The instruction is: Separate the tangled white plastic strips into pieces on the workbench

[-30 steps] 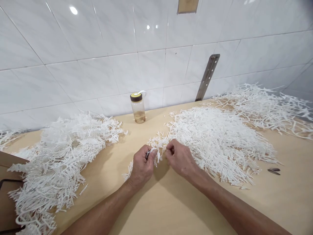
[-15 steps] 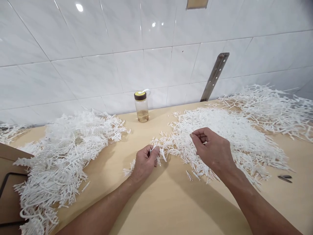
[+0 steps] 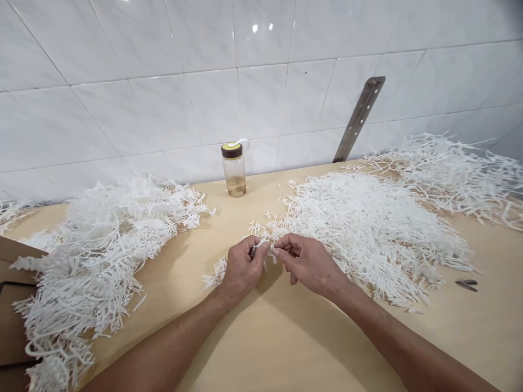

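My left hand (image 3: pixel 244 268) is closed on a small white branched piece (image 3: pixel 262 247), pinched between thumb and fingers near the middle of the table. Touching the right end of that piece, my right hand (image 3: pixel 304 263) pinches it with thumb and forefinger. Between the two hands only a little of the piece shows. Right of them spreads a large pile of short white pieces (image 3: pixel 368 228). On the left lies a heap of white branched pieces (image 3: pixel 98 250). A few more white bits (image 3: pixel 216 273) lie just behind my left wrist.
A bottle (image 3: pixel 235 171) with some liquid stands near the tiled wall. A metal strip (image 3: pixel 359 120) leans there. More white strands (image 3: pixel 453 174) lie at the back right. A small dark metal tool (image 3: pixel 466 285) lies at the right, and a brown box (image 3: pixel 16 310) is at the left edge.
My right hand has moved left from over the right pile to my left hand and now pinches the piece there. The view has shifted slightly.
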`<act>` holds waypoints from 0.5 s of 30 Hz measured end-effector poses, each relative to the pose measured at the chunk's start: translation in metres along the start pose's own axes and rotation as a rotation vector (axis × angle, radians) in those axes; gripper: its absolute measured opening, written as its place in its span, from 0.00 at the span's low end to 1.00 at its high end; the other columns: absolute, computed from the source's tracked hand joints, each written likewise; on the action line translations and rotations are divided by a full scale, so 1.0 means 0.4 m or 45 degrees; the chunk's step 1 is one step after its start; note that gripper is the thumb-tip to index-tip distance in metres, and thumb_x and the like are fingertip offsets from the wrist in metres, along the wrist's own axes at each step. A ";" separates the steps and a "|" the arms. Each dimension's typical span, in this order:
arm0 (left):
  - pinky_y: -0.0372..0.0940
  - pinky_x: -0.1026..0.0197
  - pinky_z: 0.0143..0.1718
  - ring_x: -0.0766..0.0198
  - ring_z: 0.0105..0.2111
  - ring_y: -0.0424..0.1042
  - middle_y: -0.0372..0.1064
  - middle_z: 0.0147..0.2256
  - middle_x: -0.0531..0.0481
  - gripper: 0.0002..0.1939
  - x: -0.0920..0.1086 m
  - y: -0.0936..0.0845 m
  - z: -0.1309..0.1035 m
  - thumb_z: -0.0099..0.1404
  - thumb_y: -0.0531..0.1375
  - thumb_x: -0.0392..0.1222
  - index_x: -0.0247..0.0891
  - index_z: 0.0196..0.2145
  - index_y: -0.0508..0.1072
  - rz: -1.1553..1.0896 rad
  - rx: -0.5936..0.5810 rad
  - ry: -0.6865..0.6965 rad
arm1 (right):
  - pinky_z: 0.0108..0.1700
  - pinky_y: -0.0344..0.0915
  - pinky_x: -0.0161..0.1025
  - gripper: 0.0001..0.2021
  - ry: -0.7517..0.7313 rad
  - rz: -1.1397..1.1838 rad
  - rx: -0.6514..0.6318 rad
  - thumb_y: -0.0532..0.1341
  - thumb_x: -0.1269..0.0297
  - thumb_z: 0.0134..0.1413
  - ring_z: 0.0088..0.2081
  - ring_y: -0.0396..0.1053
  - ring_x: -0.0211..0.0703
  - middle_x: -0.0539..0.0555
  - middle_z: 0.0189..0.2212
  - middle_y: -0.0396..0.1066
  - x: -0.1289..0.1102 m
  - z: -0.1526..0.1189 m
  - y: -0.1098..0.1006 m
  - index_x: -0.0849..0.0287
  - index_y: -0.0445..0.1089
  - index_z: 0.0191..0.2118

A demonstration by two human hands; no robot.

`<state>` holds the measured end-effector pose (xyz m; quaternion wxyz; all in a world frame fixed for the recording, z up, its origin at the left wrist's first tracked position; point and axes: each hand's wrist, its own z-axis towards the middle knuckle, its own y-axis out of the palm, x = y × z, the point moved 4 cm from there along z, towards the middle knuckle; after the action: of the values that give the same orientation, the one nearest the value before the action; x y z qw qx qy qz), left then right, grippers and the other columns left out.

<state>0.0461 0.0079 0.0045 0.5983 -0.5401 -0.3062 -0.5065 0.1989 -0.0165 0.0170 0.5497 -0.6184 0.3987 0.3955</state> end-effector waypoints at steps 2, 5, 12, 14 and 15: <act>0.53 0.66 0.22 0.69 0.21 0.55 0.57 0.19 0.56 0.17 0.000 0.002 -0.001 0.65 0.57 0.52 0.37 0.25 0.69 0.000 -0.018 0.004 | 0.18 0.67 0.34 0.09 -0.002 -0.005 0.017 0.60 0.57 0.54 0.17 0.65 0.34 0.49 0.25 0.71 0.007 0.003 -0.002 0.57 0.71 0.34; 0.51 0.66 0.22 0.69 0.21 0.54 0.55 0.18 0.57 0.18 0.003 0.002 -0.001 0.64 0.58 0.52 0.38 0.23 0.67 0.008 -0.013 0.013 | 0.19 0.66 0.34 0.08 -0.028 -0.048 0.037 0.59 0.59 0.54 0.18 0.65 0.35 0.49 0.26 0.71 0.012 0.004 -0.006 0.56 0.72 0.36; 0.52 0.66 0.22 0.69 0.20 0.55 0.55 0.18 0.57 0.18 0.013 0.004 -0.002 0.64 0.59 0.50 0.38 0.21 0.66 0.046 -0.022 0.036 | 0.22 0.60 0.34 0.05 -0.174 -0.327 0.100 0.57 0.65 0.54 0.19 0.64 0.36 0.48 0.21 0.69 -0.010 0.001 -0.003 0.56 0.68 0.29; 0.53 0.66 0.23 0.69 0.21 0.56 0.58 0.19 0.56 0.16 0.016 0.003 -0.005 0.64 0.59 0.50 0.38 0.23 0.68 0.059 -0.026 0.057 | 0.22 0.59 0.34 0.05 -0.188 -0.366 0.124 0.57 0.66 0.53 0.18 0.64 0.35 0.47 0.21 0.67 -0.007 0.003 0.002 0.56 0.65 0.28; 0.54 0.66 0.23 0.69 0.21 0.57 0.59 0.19 0.56 0.15 0.016 0.002 -0.007 0.64 0.59 0.50 0.37 0.24 0.69 0.061 -0.024 0.071 | 0.22 0.59 0.34 0.05 -0.178 -0.359 0.123 0.57 0.66 0.53 0.18 0.64 0.35 0.47 0.20 0.67 -0.003 0.005 0.006 0.56 0.64 0.28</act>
<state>0.0483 0.0034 0.0096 0.6133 -0.5387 -0.2717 -0.5097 0.1963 -0.0145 0.0173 0.6553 -0.6119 0.2874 0.3370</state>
